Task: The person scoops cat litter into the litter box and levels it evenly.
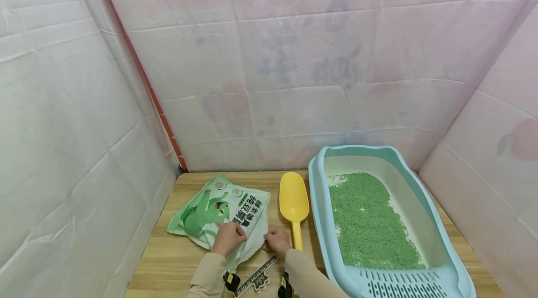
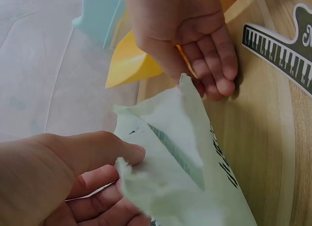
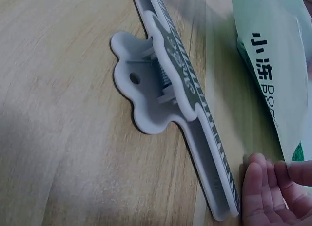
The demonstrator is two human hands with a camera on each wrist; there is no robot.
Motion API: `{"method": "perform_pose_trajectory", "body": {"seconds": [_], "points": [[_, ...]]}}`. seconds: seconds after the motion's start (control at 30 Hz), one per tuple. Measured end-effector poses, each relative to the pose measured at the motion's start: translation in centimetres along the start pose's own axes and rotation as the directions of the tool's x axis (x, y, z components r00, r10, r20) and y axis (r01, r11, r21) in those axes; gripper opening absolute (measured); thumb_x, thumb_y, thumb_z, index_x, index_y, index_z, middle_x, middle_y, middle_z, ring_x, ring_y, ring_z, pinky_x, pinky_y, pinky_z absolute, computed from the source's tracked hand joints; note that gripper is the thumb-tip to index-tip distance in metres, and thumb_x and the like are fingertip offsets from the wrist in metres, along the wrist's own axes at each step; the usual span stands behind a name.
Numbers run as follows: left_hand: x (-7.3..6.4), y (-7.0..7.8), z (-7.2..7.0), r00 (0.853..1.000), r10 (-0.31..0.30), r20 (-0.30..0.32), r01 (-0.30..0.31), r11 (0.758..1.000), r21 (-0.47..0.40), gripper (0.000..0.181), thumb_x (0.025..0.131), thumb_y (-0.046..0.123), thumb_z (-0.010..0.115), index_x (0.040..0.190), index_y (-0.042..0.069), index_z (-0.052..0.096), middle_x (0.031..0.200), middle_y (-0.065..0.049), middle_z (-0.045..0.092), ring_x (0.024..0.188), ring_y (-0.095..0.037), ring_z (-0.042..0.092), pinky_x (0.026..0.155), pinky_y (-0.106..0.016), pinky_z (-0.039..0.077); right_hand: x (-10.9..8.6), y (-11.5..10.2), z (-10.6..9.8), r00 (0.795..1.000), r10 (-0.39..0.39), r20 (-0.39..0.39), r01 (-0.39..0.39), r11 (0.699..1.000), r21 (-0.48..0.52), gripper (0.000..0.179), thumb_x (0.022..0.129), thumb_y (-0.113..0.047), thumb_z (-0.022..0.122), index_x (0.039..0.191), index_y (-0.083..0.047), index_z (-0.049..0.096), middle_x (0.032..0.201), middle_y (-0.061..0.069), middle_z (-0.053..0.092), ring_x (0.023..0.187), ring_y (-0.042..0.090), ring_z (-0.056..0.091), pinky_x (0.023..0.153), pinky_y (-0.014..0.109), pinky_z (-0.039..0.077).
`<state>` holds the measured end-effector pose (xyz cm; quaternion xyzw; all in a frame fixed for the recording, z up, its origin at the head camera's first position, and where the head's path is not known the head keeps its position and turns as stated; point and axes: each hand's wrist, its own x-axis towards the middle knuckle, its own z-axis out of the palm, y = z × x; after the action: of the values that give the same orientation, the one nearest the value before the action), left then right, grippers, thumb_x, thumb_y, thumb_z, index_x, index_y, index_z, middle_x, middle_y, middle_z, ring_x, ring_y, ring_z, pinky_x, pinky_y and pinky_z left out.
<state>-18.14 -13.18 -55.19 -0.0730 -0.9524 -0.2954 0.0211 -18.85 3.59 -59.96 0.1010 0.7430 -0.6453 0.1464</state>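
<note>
A pale green and white cat litter bag (image 1: 206, 214) with a green cartoon figure lies on the left of the wooden table. My left hand (image 1: 229, 238) pinches one side of its mouth, thumb on top of the torn-looking edge (image 2: 127, 172). On the far side of the mouth, my right hand (image 1: 277, 240) pinches the corner between thumb and forefinger, other fingers curled below. The mouth gapes partly in the left wrist view, showing the white lining. Between my forearms lies a long bag clip (image 3: 175, 65) with a piano-key print and scalloped handle, untouched.
Just beyond my right hand a yellow scoop (image 1: 293, 195) lies with its handle towards me. To the right stands a blue litter box (image 1: 317, 214) with green pellets (image 1: 365, 218) and a slotted front step. Pale printed sheets (image 1: 269, 116) hang around the table.
</note>
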Motion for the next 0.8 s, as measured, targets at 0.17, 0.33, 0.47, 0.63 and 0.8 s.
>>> {"method": "perform_pose_trajectory", "body": {"seconds": [0.17, 0.33, 0.47, 0.63, 0.8], "points": [[0.0, 0.3, -0.2, 1.000, 0.002, -0.011, -0.002, 1.000, 0.019, 0.015, 0.066, 0.002, 0.070, 0.058, 0.011, 0.062, 0.058, 0.000, 0.065, 0.055, -0.010, 0.055, 0.101, -0.079, 0.023, 0.1, 0.1, 0.0, 1.000, 0.013, 0.002, -0.013, 1.000, -0.003, 0.014, 0.086, 0.003, 0.054, 0.074, 0.007, 0.060, 0.058, 0.002, 0.060, 0.051, 0.006, 0.057, 0.051, 0.019, 0.051], [-0.4, 0.8, -1.0, 0.998, 0.037, -0.057, -0.035, 0.998, 0.045, 0.021, 0.067, 0.006, 0.076, 0.056, 0.013, 0.059, 0.057, 0.003, 0.062, 0.053, -0.007, 0.051, 0.089, -0.057, 0.050, 0.2, 0.2, -0.1, 1.000, 0.018, -0.005, -0.018, 0.999, -0.026, 0.012, 0.085, 0.003, 0.053, 0.077, 0.007, 0.061, 0.057, 0.004, 0.062, 0.048, 0.007, 0.057, 0.050, 0.022, 0.053], [-0.7, 1.2, -1.9, 0.993, 0.055, -0.106, -0.048, 0.996, 0.068, 0.024, 0.065, 0.007, 0.078, 0.055, 0.015, 0.057, 0.056, 0.004, 0.059, 0.052, -0.005, 0.047, 0.051, -0.023, 0.041, 0.4, 0.2, -0.3, 1.000, 0.018, -0.021, -0.019, 0.998, -0.052, 0.013, 0.085, 0.004, 0.053, 0.080, 0.009, 0.063, 0.055, 0.005, 0.063, 0.046, 0.006, 0.056, 0.048, 0.021, 0.052], [-0.9, 1.4, -2.4, 0.990, 0.049, -0.130, -0.034, 0.993, 0.111, 0.024, 0.062, 0.007, 0.076, 0.055, 0.017, 0.056, 0.056, 0.006, 0.058, 0.052, -0.004, 0.046, 0.050, -0.019, 0.035, 0.3, 0.2, -0.3, 1.000, 0.010, -0.019, -0.011, 0.999, -0.044, 0.014, 0.085, 0.005, 0.051, 0.079, 0.011, 0.063, 0.054, 0.004, 0.061, 0.045, 0.006, 0.055, 0.047, 0.021, 0.052], [-1.0, 1.7, -2.8, 0.984, 0.058, -0.171, -0.030, 0.987, 0.159, 0.023, 0.058, 0.007, 0.076, 0.054, 0.018, 0.056, 0.055, 0.007, 0.057, 0.051, -0.005, 0.046, 0.049, -0.021, 0.035, 0.3, 0.3, -0.2, 1.000, -0.001, -0.020, 0.000, 1.000, -0.031, 0.015, 0.084, 0.006, 0.051, 0.075, 0.011, 0.062, 0.053, 0.002, 0.058, 0.045, 0.005, 0.055, 0.048, 0.022, 0.052]]}}
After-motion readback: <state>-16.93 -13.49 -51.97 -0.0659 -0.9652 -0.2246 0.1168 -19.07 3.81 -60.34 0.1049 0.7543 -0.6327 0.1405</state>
